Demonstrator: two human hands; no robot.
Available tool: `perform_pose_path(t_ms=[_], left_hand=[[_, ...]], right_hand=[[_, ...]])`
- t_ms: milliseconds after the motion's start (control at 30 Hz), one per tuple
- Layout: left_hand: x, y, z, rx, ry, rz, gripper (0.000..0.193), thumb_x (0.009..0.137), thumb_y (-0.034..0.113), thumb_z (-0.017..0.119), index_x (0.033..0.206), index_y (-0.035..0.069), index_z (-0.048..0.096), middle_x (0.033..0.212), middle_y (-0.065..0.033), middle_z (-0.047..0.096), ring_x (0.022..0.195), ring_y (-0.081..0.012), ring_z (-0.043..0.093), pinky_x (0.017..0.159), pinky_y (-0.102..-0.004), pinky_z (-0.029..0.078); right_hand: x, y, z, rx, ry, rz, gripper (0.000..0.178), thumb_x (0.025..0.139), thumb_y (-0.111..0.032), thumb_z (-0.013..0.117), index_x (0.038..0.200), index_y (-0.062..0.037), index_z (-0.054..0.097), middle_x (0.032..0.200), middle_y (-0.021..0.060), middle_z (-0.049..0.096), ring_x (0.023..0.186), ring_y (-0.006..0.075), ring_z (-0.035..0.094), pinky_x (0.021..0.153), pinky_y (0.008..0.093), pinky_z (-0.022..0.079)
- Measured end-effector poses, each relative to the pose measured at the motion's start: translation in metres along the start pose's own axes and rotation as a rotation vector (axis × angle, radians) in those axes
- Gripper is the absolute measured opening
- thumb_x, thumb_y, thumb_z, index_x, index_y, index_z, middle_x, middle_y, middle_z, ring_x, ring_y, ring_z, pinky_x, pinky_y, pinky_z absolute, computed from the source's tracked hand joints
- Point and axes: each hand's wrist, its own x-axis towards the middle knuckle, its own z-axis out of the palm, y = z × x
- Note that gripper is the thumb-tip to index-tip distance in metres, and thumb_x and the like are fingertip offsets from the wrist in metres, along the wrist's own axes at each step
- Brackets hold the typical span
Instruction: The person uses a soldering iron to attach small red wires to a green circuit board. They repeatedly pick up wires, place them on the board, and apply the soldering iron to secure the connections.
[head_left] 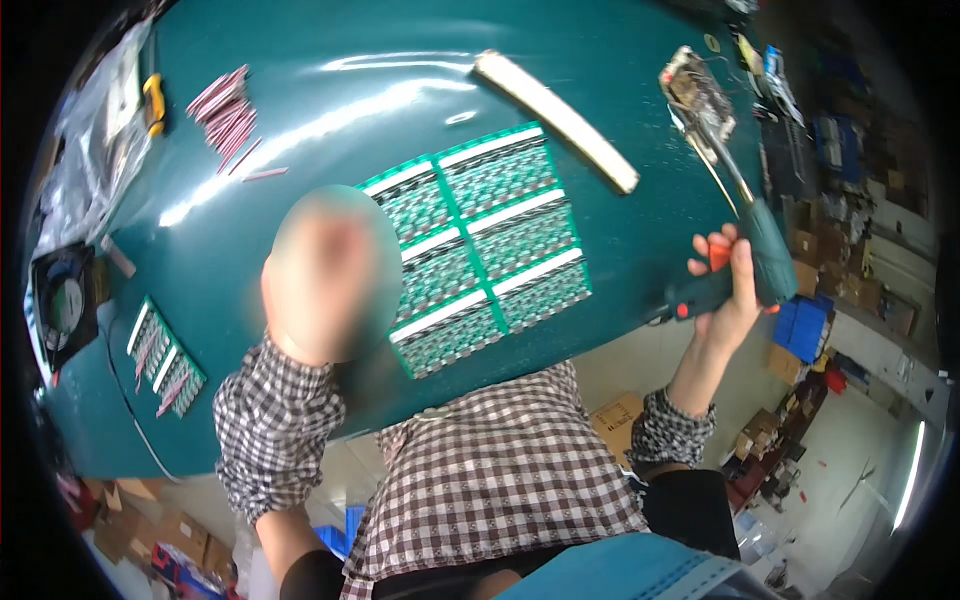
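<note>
My right hand is wrapped round the grip of a dark green soldering gun with a red trigger. The gun's metal barrel points away from me, its tip end at a small stained metal tray at the far right. A large green panel of circuit boards, with white strips and rows of small parts, lies flat in the middle of the table. My left hand is over or beside the panel's left edge; a blur covers its fingers, so its grip and anything in it are hidden.
Short red-and-white wires lie in a pile at the far left. A long pale bar rests beyond the panel. A smaller circuit board with wires lies at the left, near a black fan and a cable. The green table ends before my lap.
</note>
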Motion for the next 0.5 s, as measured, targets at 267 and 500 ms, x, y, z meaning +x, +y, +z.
perform_pose_path(t_ms=[267, 500], left_hand=[[-0.002, -0.005, 0.004, -0.06, 0.059, 0.039, 0.009, 0.077, 0.01, 0.066, 0.081, 0.003, 0.062, 0.075, -0.0063, 0.057, 0.066, -0.0184, 0.057, 0.062, -0.0307, 0.046], [-0.002, -0.012, 0.014, -0.099, 0.117, 0.072, 0.007, 0.075, 0.008, 0.066, 0.079, 0.006, 0.061, 0.075, -0.0049, 0.056, 0.062, -0.0179, 0.055, 0.057, -0.0303, 0.047]], right_hand=[[-0.044, 0.005, 0.027, 0.311, -0.49, 0.359, 0.042, 0.095, -0.03, 0.057, 0.113, 0.0081, 0.05, 0.088, 0.0135, 0.06, 0.075, 0.0234, 0.067, 0.056, 0.0288, 0.06], [-0.063, 0.006, 0.053, 0.095, -0.623, 0.254, 0.046, 0.086, -0.024, 0.066, 0.113, 0.0126, 0.055, 0.089, 0.0178, 0.062, 0.072, 0.0279, 0.069, 0.056, 0.0331, 0.06]])
